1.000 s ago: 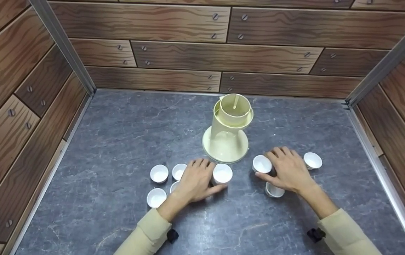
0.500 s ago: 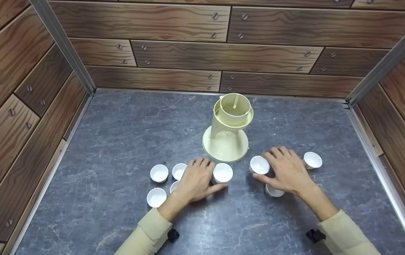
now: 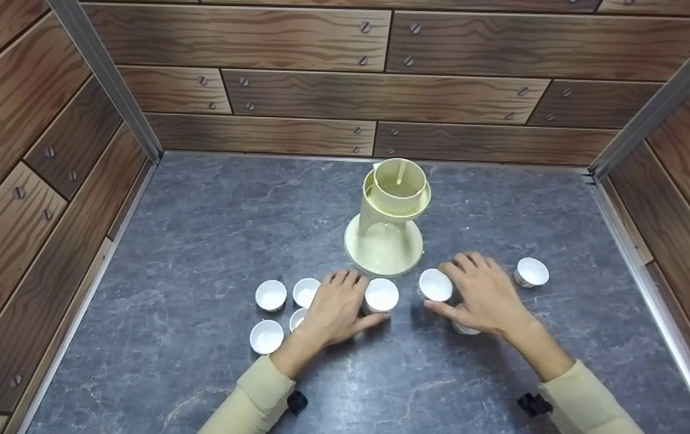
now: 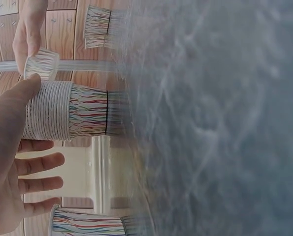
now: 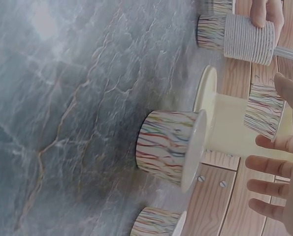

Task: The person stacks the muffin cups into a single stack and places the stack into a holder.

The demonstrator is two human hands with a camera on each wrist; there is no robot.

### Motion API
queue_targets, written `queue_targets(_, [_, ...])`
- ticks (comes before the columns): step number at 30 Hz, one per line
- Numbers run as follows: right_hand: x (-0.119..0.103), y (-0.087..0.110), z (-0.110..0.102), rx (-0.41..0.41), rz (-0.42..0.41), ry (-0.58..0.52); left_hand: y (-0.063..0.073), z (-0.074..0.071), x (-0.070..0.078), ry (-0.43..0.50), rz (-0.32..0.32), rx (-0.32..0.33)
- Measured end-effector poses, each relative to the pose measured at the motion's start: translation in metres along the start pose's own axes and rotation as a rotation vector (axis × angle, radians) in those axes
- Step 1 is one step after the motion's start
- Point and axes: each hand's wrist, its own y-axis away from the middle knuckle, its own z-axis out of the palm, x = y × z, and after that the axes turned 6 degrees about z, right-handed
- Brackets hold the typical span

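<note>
In the head view my left hand grips a nested stack of paper cups standing on the table, thumb at its near side. Many stacked rims show in the left wrist view, with a colourful wavy-line print on the lowest cup. My right hand pinches a single paper cup between thumb and index finger. That cup is raised off the table in the right wrist view, slightly tilted, just right of the stack. Partly under the right hand stands another paper cup.
Several upright paper cups stand left of my left hand, some partly hidden by it. One more cup is at the far right. A pale yellow stand with a round base and a ring-shaped top is behind the stack. Wood-patterned walls enclose the table.
My right hand has moved left with its paper cup, closer to the stack, covering more of the cup beneath. The left hand and stack have shifted very slightly right.
</note>
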Motion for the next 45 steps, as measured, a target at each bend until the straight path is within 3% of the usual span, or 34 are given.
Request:
queue_targets(9, [-0.007, -0.001, -0.006, -0.017, -0.004, -0.008, -0.001, 0.001, 0.002, -0.007, 0.008, 0.011])
queue_targets(23, [-0.018, -0.005, -0.010, 0.019, -0.024, -0.052, -0.002, 0.000, 0.004, -0.002, 0.013, -0.006])
queue_targets(45, [-0.031, -0.013, -0.014, 0.054, -0.066, -0.090, -0.004, 0.002, 0.006, -0.015, 0.033, 0.019])
